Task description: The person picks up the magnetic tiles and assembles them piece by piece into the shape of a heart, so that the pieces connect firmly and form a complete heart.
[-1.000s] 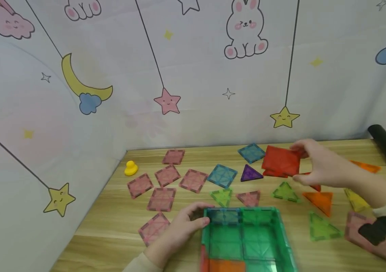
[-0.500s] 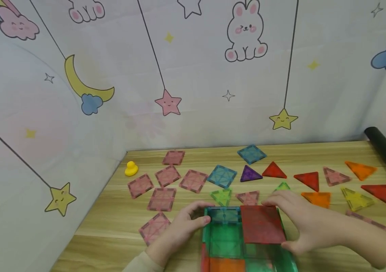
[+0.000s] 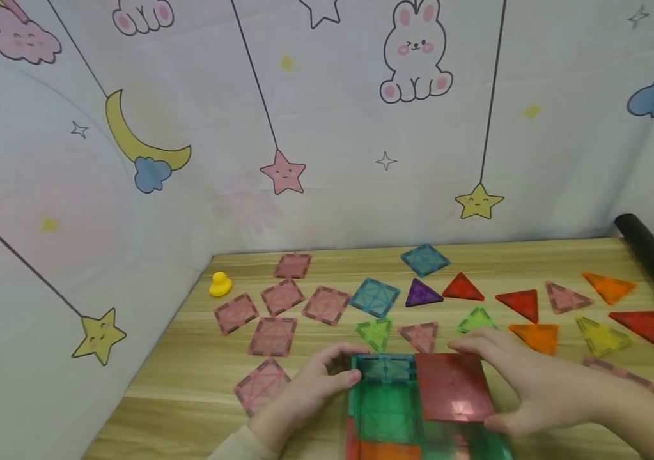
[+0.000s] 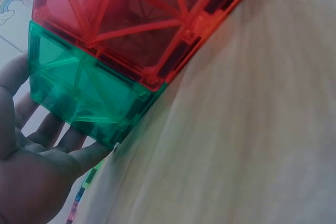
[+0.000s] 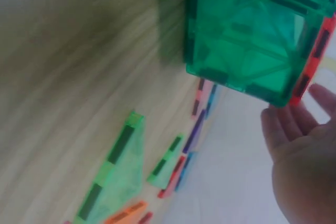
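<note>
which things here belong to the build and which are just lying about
In the build:
tile box, held by left hand
red square tile, held by right hand
loose tiles, probably spare pieces

Just lying about, it seems:
yellow duck
black microphone

Soft, even light across the head view now, the wall (image 3: pixel 332 115) a muted grey-white, grain readable on the table (image 3: pixel 177 396). Over to the left wrist: dimmer, the left hand (image 4: pixel 34 182) in shade, the table smeared soft. And the right wrist, hazy, a green triangle (image 5: pixel 123 166) blurred, greenish shadow beside the green box (image 5: pixel 241 35).
</note>
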Demonstrator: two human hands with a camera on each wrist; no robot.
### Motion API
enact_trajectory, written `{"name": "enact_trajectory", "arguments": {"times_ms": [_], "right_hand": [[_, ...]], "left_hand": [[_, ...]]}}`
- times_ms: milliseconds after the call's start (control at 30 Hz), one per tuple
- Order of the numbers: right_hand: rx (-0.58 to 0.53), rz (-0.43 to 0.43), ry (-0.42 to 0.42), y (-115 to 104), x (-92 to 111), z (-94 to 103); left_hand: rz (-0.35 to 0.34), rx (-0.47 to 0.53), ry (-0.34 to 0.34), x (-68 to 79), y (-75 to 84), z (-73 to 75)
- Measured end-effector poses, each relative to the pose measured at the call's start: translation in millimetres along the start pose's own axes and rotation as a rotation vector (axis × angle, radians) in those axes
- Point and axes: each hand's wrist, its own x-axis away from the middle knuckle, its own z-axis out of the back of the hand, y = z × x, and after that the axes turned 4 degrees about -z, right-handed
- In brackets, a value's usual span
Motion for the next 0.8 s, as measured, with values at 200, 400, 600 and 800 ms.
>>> {"name": "enact_trajectory", "arguments": {"times_ms": [200,400,600,800], "right_hand": [[-0.095,-0.025,-0.007,5,11,0.5],[-0.053,-0.03,0.021,6,18,2.4],[0.028,-0.055,0.047,1,20,2.2],[0.021,-0.007,0.079,1,20,-0.3]], "left_hand": [[0.0,-0.075,-0.086,-12.3,14.0,2.4],[-0.074,-0.498,-0.044,-54.8,29.3,25.5],[0.001,-0.862,-0.103,-104.8,26.3,45.5],[0.081,-0.999,-0.166,-125.4,15.3,53.5]]}}
